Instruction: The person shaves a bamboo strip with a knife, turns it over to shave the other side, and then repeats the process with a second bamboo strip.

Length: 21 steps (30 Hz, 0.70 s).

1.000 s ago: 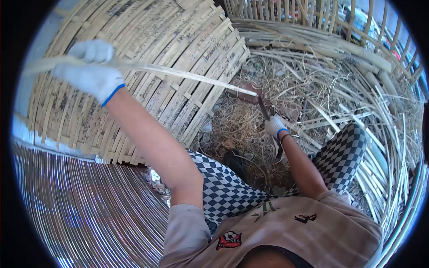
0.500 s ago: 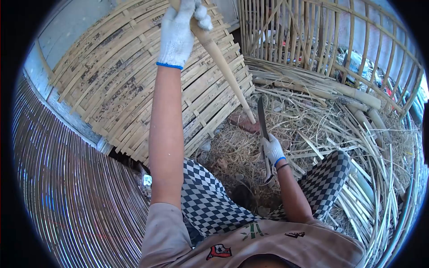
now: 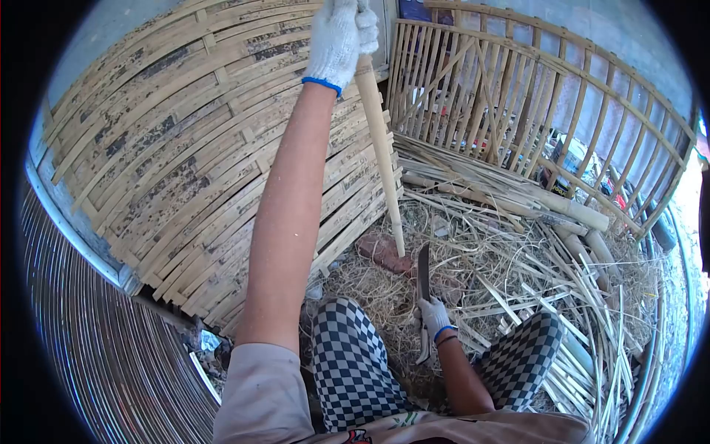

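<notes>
My left hand (image 3: 342, 43), in a white glove with a blue cuff, is raised to the top of the view and wrapped round a bamboo pole (image 3: 381, 152). The pole slants down, its lower tip right at a reddish brick (image 3: 386, 255) on the ground. Low in front of me, my right hand (image 3: 435, 317), gloved the same way, is closed on the handle of a machete (image 3: 423, 274). Its dark blade points up and away, a short distance right of the pole's tip. The pole's upper end is out of view.
A woven bamboo panel (image 3: 185, 163) leans at the left beside my left arm. Behind stands a bamboo slat fence (image 3: 510, 89). Split bamboo strips (image 3: 592, 325) and shavings (image 3: 481, 251) litter the ground at right, near thicker bamboo poles (image 3: 569, 211). Shiny ribbed sheeting (image 3: 96, 333) lies at lower left.
My view has tilted up. The bamboo pole stands more upright, and my left hand has shifted right with it. The machete's blade now points more nearly straight up.
</notes>
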{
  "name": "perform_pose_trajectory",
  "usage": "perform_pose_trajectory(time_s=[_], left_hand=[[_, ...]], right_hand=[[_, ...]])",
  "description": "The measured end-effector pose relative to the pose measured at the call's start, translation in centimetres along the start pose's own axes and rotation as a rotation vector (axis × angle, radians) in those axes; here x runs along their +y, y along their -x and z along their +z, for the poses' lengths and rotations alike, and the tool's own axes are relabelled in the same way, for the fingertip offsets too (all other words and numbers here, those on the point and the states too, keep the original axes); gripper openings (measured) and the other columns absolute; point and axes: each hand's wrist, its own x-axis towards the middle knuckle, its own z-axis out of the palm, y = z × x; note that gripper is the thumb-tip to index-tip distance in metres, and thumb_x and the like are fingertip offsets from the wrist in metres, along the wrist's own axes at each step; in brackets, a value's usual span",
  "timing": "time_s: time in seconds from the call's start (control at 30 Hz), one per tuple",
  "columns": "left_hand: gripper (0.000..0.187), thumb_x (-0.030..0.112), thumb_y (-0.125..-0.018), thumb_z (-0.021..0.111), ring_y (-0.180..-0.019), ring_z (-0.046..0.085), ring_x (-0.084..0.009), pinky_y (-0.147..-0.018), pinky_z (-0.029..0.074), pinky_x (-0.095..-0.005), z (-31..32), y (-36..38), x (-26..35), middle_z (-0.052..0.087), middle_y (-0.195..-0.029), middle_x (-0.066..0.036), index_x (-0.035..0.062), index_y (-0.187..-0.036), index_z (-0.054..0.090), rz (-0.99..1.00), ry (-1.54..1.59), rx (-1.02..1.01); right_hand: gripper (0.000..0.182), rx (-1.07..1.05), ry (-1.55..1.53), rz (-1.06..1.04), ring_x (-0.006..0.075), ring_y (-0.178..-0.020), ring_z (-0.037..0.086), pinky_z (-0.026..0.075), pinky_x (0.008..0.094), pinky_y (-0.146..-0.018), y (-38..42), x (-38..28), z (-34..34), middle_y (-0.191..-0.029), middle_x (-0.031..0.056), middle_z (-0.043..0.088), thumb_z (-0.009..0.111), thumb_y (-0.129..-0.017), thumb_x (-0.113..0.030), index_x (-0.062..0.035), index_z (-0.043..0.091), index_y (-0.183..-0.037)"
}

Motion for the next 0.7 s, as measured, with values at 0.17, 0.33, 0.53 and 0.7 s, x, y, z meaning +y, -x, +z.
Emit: perform_pose_trajectory(time_s=[0.17, 0.33, 0.53, 0.7], left_hand=[[0.03, 0.041, -0.11, 0.043, -0.044, 0.035, -0.006, -0.038, 0.027, -0.0229, 0.0, -3.3, -2.6, 0.042, -0.062, 0.007, 0.0186, -0.092, 0.052, -0.046, 0.042, -0.045], [0.033, 0.046, -0.109, 0.041, -0.043, 0.035, -0.0058, -0.038, 0.027, -0.0228, 0.7, -5.3, -4.6, 0.042, -0.061, 0.008, 0.0206, -0.091, 0.051, -0.11, 0.124, -0.104], [0.04, 0.053, -0.108, 0.039, -0.041, 0.036, -0.0064, -0.036, 0.026, -0.0236, 3.5, -6.0, -6.2, 0.042, -0.06, 0.007, 0.019, -0.09, 0.05, -0.016, 0.106, -0.144], [0.046, 0.058, -0.106, 0.037, -0.041, 0.036, -0.0073, -0.036, 0.027, -0.0242, 5.0, -6.3, -7.1, 0.042, -0.059, 0.006, 0.0183, -0.088, 0.051, -0.077, 0.077, -0.123]], right_hand=[[0.019, 0.058, -0.057, 0.035, 0.0148, -0.058, 0.057, 0.048, 0.0327, -0.048, 1.4, -1.6, 0.9, -0.072, 0.0031, 0.058, 0.062, -0.096, -0.024, -0.006, 0.061, -0.102], [0.023, 0.18, 0.089, -0.064, 0.0112, -0.058, 0.055, 0.045, 0.0276, -0.049, 3.6, -3.9, 0.0, -0.072, -0.0008, 0.055, 0.062, -0.098, -0.028, -0.0053, 0.062, -0.105], [0.025, 0.307, 0.124, -0.149, 0.0149, -0.042, 0.051, 0.041, 0.0307, -0.037, 8.2, -8.6, -0.1, -0.065, 0.0038, 0.056, 0.059, -0.1, -0.03, -0.0049, 0.057, -0.1], [0.025, 0.26, -0.037, -0.168, 0.0131, -0.042, 0.05, 0.04, 0.0292, -0.039, 9.0, -11.1, 1.7, -0.062, 0.0009, 0.052, 0.057, -0.101, -0.031, -0.0069, 0.054, -0.098]])
